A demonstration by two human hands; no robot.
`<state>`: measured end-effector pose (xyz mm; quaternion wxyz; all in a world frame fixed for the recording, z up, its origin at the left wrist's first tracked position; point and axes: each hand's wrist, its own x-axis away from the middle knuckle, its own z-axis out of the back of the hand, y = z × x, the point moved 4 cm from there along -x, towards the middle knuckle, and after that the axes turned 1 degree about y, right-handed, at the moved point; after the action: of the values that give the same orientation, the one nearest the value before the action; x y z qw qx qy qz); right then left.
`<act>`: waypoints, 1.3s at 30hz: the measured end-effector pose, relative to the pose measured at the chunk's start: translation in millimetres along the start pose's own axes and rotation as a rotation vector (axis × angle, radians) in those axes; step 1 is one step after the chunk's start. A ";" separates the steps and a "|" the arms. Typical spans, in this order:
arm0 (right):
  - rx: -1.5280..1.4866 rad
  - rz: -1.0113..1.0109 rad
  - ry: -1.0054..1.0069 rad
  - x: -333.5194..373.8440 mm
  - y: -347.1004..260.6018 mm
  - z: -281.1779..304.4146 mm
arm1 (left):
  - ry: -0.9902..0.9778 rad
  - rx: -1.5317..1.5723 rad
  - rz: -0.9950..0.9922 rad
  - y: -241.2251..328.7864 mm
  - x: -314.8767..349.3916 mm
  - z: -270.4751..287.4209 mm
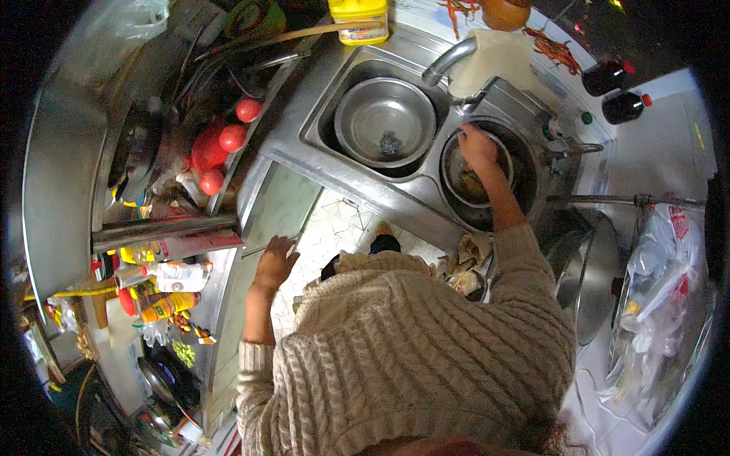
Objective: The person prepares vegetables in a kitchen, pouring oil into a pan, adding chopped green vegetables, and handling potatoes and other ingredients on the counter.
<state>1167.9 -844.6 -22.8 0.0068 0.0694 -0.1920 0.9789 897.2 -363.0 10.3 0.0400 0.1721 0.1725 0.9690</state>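
Over the round right sink basin (530, 188), my right hand (479, 150) reaches to the far side of a metal bowl (461, 190) with something brownish inside. Its fingers curl downward by the bowl's rim; what they hold, if anything, is hidden. My left hand (275, 264) is held out at my left side by the counter edge, its fingers loosely apart and nothing in it. A larger metal bowl (365, 121) sits in the square left basin, and a dark scouring pad (390, 144) lies inside it.
A curved faucet (450, 61) rises behind the basins, near a pale cloth (494, 64). A yellow container (360, 19) stands behind the left basin. Red tomatoes (233, 137) lie on the left shelf. Bottles (179, 277) crowd the left counter; plastic bags (658, 266) hang at right.
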 end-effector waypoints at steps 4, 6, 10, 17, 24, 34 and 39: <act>0.029 0.054 0.343 -60.6 -45.0 37.3 | 0.017 0.077 -0.215 77.5 -81.2 46.0; -0.100 0.045 0.427 -113.8 -15.5 20.2 | 0.028 0.069 -0.346 127.0 -121.6 65.8; -0.235 -0.029 0.255 -113.7 -66.6 6.0 | -0.008 0.203 -0.406 164.1 -162.9 64.6; -0.143 0.058 0.493 -94.3 -61.4 -5.4 | 0.015 0.328 -0.320 191.8 -235.4 32.8; -2.270 -0.493 -0.119 -27.1 -107.5 -78.8 | -0.082 1.493 0.336 221.8 -294.2 17.3; -2.468 -0.119 0.049 6.1 -141.8 -19.9 | -0.534 2.046 0.190 288.1 -305.2 56.4; -2.011 -0.279 0.380 14.5 -151.2 -26.9 | -0.293 1.888 0.334 264.9 -336.4 27.6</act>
<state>1156.0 -694.6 11.2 0.2053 -0.1023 -0.9078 0.3512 1217.4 -648.5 19.3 -0.2315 0.2745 0.8462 0.3936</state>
